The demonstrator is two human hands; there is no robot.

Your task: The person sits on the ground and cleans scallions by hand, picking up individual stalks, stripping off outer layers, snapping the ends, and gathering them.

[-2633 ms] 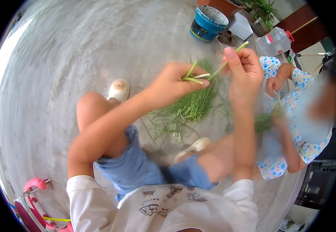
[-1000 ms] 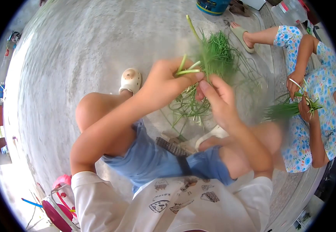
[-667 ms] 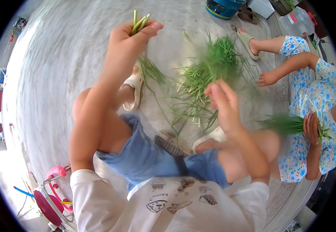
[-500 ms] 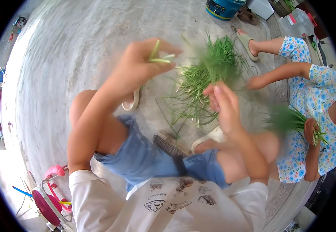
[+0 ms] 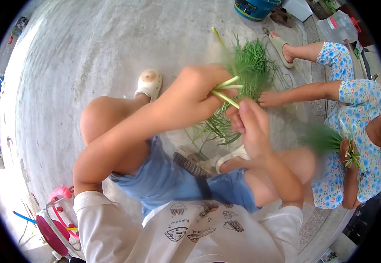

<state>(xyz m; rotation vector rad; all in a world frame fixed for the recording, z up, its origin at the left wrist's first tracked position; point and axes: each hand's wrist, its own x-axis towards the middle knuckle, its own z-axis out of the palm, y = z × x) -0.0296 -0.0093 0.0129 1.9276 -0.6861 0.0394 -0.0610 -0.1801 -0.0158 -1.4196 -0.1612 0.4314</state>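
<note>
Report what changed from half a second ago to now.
The left hand, holding green stems, moved rightward and toward the body, bringing them to the right hand. The co-worker's reaching hand moved leftward, closer to the green pile. Their other hand stays around a bunch; right hand and blue bucket stayed put.

Person's own hands (image 5: 199, 90): two are seen
Stalk ends (image 5: 226, 98) between these: three are counted
Heap of greens (image 5: 251, 59): one is seen
Co-worker's hands (image 5: 270, 99): two are seen
Co-worker's bunch (image 5: 327, 139): one is held
White clogs (image 5: 150, 83): two are seen
Green slipper (image 5: 280, 44): one is seen
Blue bucket (image 5: 254, 8): one is partly seen
Clear bottle (image 5: 337, 28): one is seen
</note>
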